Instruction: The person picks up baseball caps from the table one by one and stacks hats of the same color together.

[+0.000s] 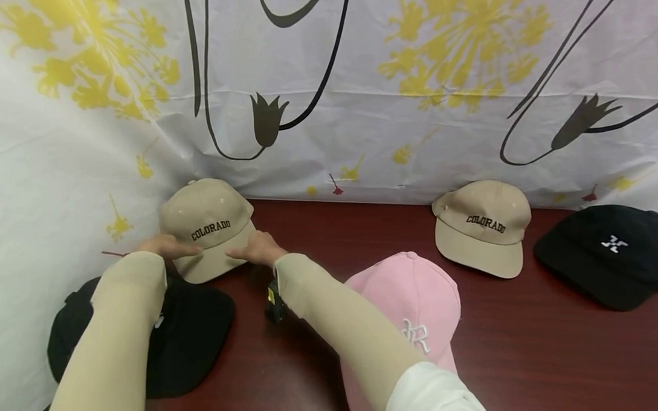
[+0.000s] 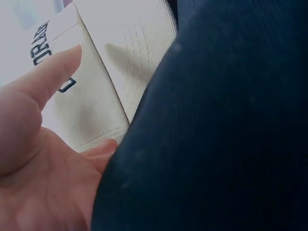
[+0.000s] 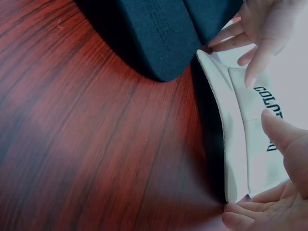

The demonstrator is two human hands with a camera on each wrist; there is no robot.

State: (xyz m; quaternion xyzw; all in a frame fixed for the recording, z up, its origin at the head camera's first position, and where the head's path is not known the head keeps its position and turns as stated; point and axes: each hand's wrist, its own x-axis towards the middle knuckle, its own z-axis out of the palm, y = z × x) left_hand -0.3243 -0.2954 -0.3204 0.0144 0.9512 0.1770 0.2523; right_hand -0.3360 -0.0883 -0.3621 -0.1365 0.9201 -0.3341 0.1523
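Flanking the left beige cap [image 1: 210, 237], the left hand [image 1: 167, 246] and the right hand [image 1: 260, 250] are both unclenched, each with its thumb well apart from its fingers and neither clamped on anything. The cap sits crown up at the back left of the table [image 1: 503, 369], close to the patterned cloth [image 1: 335, 66], its brim toward the person. In the right wrist view the right fingers lie at one end of the brim; whether the left fingers bear on the other end cannot be told. With so loose a hold, a lift from here could let the cap slip or tip, the likely cause being uneven support from the two sides. Thumbs pressed hard into the crown could dent it, since the fabric looks soft. The left black cap [image 1: 194, 337] lies just beside, under the line of the left sleeve [image 1: 123, 321]; a low sweep of that arm could drag it, or the two brims could catch. Likewise, the right sleeve [image 1: 349, 326] passes across the pink cap [image 1: 413, 293] and might nudge it if lowered. The right beige cap [image 1: 484, 224] and right black cap [image 1: 608, 262] lie well apart from these hazards.
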